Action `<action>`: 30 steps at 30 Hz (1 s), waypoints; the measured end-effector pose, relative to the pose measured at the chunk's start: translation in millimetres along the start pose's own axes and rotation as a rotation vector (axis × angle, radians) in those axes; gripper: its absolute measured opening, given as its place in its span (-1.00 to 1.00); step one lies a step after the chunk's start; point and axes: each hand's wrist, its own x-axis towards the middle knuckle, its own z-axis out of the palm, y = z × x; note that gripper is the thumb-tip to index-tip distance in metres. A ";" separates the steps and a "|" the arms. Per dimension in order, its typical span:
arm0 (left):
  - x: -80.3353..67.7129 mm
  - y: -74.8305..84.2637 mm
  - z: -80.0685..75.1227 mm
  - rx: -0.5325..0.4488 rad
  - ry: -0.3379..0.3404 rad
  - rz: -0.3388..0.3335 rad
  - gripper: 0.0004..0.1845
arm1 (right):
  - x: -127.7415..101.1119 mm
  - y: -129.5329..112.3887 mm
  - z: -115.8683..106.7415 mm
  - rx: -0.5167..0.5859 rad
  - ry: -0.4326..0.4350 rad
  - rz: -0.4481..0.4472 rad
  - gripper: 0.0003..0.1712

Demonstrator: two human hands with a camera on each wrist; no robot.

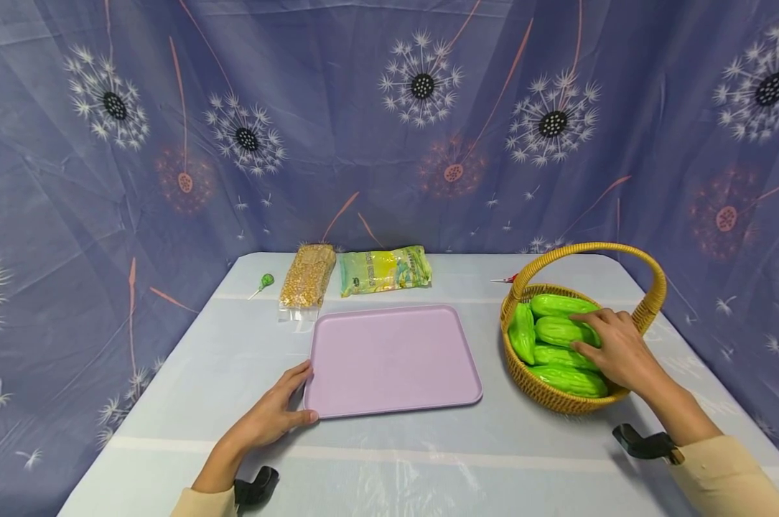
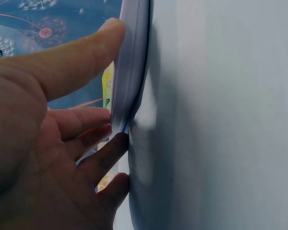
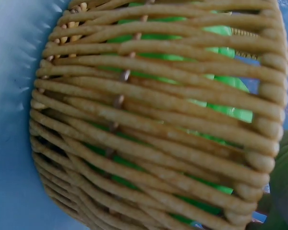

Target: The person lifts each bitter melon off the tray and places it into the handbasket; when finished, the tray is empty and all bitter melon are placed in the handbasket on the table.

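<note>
Green gourds (image 1: 560, 332) lie packed side by side in a woven basket (image 1: 544, 391) with a tall hoop handle, standing on the right part of the table (image 1: 389, 459). At least four of them show, bumpy and bright, and through the gaps in the wicker wall (image 3: 149, 124) the right wrist view shows their green as well. The right hand (image 1: 615, 348) reaches into the basket from the near side, its fingers curled over one of the middle gourds and touching it; whether it has a firm grip I cannot tell.

Left of the basket, near the middle of the table, a flat lilac tray (image 1: 392, 359) lies with nothing on it. The left hand (image 1: 276, 413) holds the tray's near left corner, thumb on the rim (image 2: 129, 62) and fingers tucked against the edge below it.

At the far edge of the table lie a clear bag of yellow kernels (image 1: 306, 280), a yellow-green packet (image 1: 384, 271) just right of it, and a green lollipop (image 1: 266, 281) to the left.
</note>
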 end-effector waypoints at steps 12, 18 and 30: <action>0.0 6.5 -2.7 0.034 -0.013 -0.015 -0.13 | -5.5 -7.9 -7.6 0.056 0.067 -0.025 -0.41; 0.8 15.8 -5.8 0.089 -0.004 -0.013 -0.14 | -7.1 -27.0 -11.9 0.099 0.111 -0.037 -0.44; 6.9 48.0 -1.6 0.213 0.158 0.094 -0.26 | -3.6 -69.8 -3.8 0.189 0.227 -0.152 -0.41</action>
